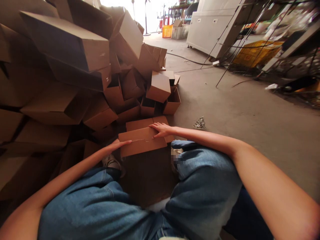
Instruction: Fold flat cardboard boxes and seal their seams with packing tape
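Note:
Between my denim-clad knees stands a brown cardboard box [147, 176], its top flaps folded over and nearly level. My left hand [116, 145] lies with outstretched fingers on the near flap [141, 142], at its left end. My right hand [160, 130] rests flat across the seam between that flap and the far flap [147, 120], fingers spread. Neither hand grips anything. The box's lower sides are in shadow, and its inside is hidden beneath the flaps.
A tall heap of loose cardboard boxes [75, 66] rises directly left and ahead. Crumpled foil [199, 123] lies on the concrete floor [240, 110]. Farther off stand a white cabinet [212, 26], a yellow crate [257, 53], an orange crate [167, 31] and wire racks.

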A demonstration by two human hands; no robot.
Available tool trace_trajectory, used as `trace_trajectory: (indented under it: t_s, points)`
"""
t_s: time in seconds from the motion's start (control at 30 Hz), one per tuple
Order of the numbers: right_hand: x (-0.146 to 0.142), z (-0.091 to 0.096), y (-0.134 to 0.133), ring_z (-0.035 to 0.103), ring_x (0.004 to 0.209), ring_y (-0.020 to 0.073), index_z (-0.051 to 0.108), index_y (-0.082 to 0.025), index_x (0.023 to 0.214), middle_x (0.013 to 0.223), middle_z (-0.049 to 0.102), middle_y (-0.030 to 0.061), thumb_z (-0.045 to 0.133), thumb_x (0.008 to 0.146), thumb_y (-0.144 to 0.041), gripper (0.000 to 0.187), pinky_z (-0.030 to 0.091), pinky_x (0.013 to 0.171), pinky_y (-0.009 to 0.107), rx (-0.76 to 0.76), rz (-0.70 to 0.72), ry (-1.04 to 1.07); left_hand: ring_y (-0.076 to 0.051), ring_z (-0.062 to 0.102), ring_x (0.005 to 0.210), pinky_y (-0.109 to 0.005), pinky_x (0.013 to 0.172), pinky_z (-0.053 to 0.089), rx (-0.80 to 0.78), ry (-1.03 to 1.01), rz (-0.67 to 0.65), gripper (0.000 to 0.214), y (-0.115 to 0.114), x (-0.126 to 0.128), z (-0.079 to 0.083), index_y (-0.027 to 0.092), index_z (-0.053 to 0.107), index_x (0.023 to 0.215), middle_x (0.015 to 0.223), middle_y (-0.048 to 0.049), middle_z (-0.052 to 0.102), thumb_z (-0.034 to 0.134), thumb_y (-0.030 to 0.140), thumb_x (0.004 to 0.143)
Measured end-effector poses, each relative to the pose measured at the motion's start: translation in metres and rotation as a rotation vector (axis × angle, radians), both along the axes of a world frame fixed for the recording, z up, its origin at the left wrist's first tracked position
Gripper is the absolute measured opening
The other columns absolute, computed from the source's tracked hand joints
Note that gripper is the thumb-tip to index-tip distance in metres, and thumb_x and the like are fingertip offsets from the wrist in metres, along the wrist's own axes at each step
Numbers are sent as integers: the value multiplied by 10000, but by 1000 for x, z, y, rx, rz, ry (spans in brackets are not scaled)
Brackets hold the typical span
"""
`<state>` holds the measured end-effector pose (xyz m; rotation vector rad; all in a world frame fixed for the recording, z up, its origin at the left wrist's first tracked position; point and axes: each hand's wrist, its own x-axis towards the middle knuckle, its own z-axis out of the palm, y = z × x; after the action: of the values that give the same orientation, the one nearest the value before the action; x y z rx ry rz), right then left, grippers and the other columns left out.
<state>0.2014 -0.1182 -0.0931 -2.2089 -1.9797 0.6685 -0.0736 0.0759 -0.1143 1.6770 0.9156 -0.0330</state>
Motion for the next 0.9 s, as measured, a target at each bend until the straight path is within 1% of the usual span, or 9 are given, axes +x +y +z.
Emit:
trace_trajectory:
  t_s: [0.17,0.3,0.43,0.57,0.7,0.8,0.9]
  points:
    - [3,-1,-1,434,1421,368,359,-145,1555,1552,430,209,715,833,-476,871,368,1157,508,35,33,31,-357,646,1229,-481,1064,520,9,-15,-13,814,0,0,0,197,696,1178,1279,-126,722,879,653,528]
    - [6,-5,0,442,1404,361,374,-144,1538,1514,465,202,713,822,-444,847,405,1130,506,70,59,84,-352,649,1224,-455,1045,535,18,-31,-7,834,-1,1,0,187,691,1183,1285,-138,716,872,667,525]
    - [9,-7,3,432,1398,366,375,-105,1527,1488,469,219,716,811,-447,864,391,1141,510,60,68,104,-364,639,1232,-478,1057,524,32,-36,-1,827,-2,3,3,175,689,1165,1271,-140,721,892,634,508]
    - [14,-8,6,429,1394,361,368,-142,1533,1491,463,196,720,797,-460,875,390,1137,516,32,92,129,-363,634,1240,-492,1073,513,36,-47,-3,817,-2,4,4,177,680,1156,1291,-144,710,893,627,508]
    - [17,-9,7,433,1387,362,368,-123,1532,1484,464,204,717,789,-429,876,396,1131,515,23,95,140,-358,631,1248,-489,1073,513,37,-56,-26,826,-1,3,3,168,670,1170,1314,-160,694,886,630,520]
    - [18,-10,6,448,1376,368,380,-160,1530,1480,482,183,722,778,-413,864,410,1117,531,39,93,153,-359,626,1255,-499,1087,498,30,-67,-30,852,-1,2,3,160,661,1194,1327,-165,686,882,639,525]
    - [15,-6,4,455,1377,358,377,-188,1537,1487,486,164,719,785,-407,854,413,1118,516,48,101,141,-364,632,1244,-500,1080,502,26,-56,-30,840,-1,1,1,152,669,1181,1308,-167,696,883,633,527]
